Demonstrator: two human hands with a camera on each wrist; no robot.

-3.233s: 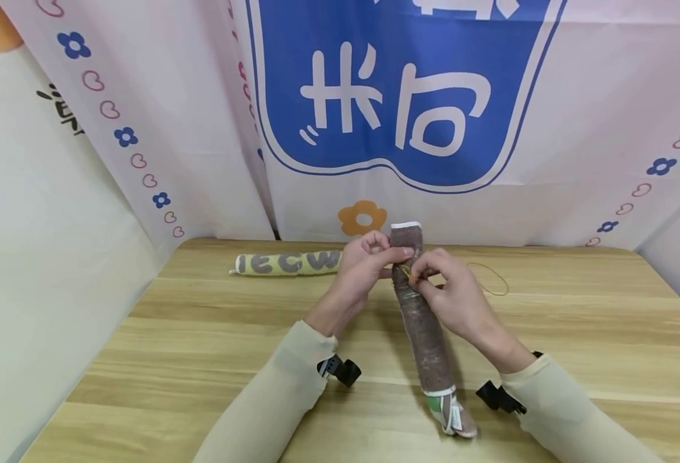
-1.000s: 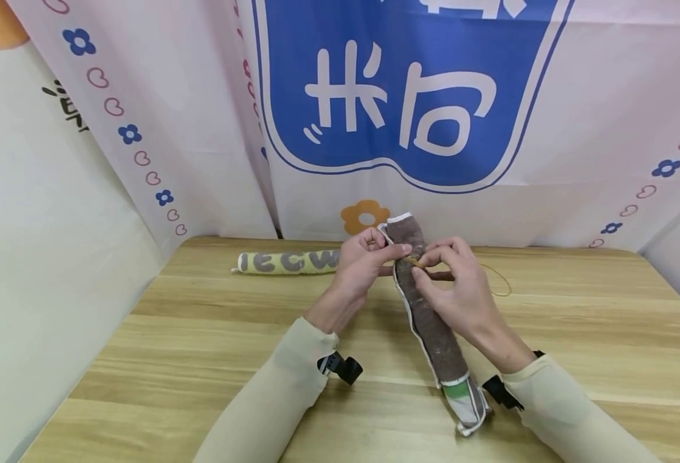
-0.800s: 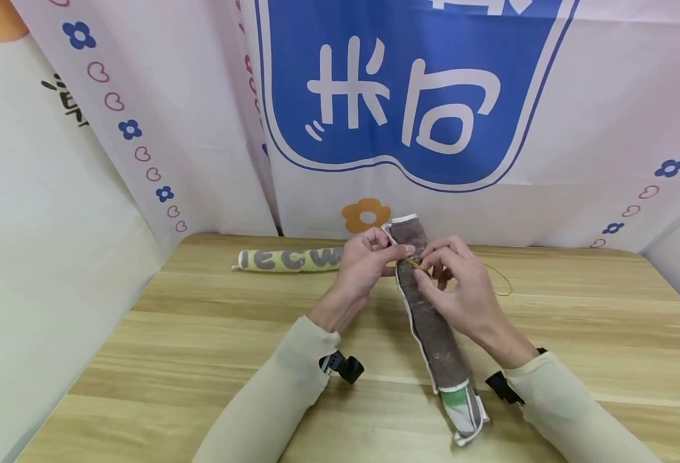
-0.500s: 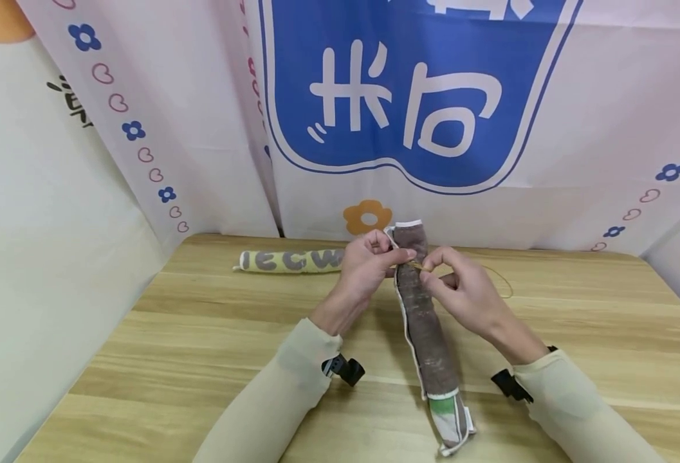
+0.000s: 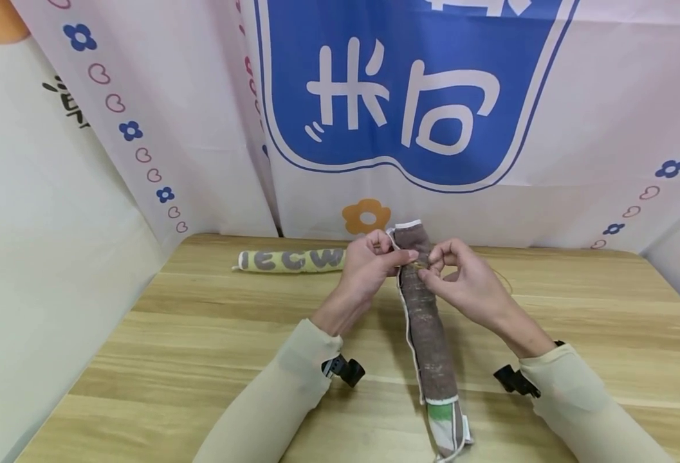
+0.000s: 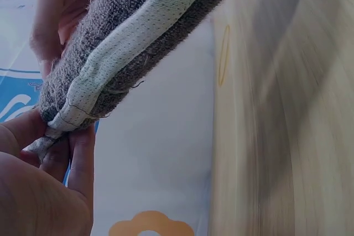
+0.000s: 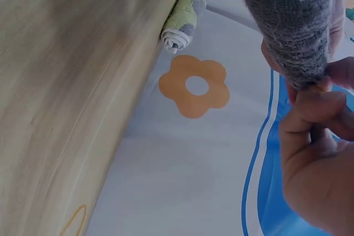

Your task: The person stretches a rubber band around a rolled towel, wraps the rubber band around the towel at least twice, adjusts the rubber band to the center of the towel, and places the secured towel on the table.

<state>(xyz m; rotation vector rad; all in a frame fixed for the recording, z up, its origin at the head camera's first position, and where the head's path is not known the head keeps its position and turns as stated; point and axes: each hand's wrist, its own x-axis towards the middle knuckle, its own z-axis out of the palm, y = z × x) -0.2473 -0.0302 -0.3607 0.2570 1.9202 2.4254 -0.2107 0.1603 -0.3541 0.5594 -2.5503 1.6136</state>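
Observation:
A rolled brown towel (image 5: 429,334) with white edging slants up from the table, its green-and-white striped end nearest the person. My left hand (image 5: 365,267) grips it below the upper end, thumb lying across the front. Facing it, my right hand (image 5: 461,280) pinches a thin yellow rubber band (image 5: 419,264) against the roll with thumb and fingertips. In the left wrist view the towel's pale edge strip (image 6: 127,42) runs along the roll between the hands. The right wrist view shows the right fingers bunched at the roll; most of the band is hidden there.
A second rolled towel (image 5: 293,261), yellow with grey letters, lies at the table's back edge, left of the hands. Another thin yellow loop (image 6: 223,54) lies on the wooden table (image 5: 201,347), behind the right hand. A printed curtain (image 5: 316,206) hangs right behind the table.
The brown towel has turned in the hands, bringing its white side edge into view, and its near end swung right, then back left. The right hand has shifted slightly right, still pinching the band.

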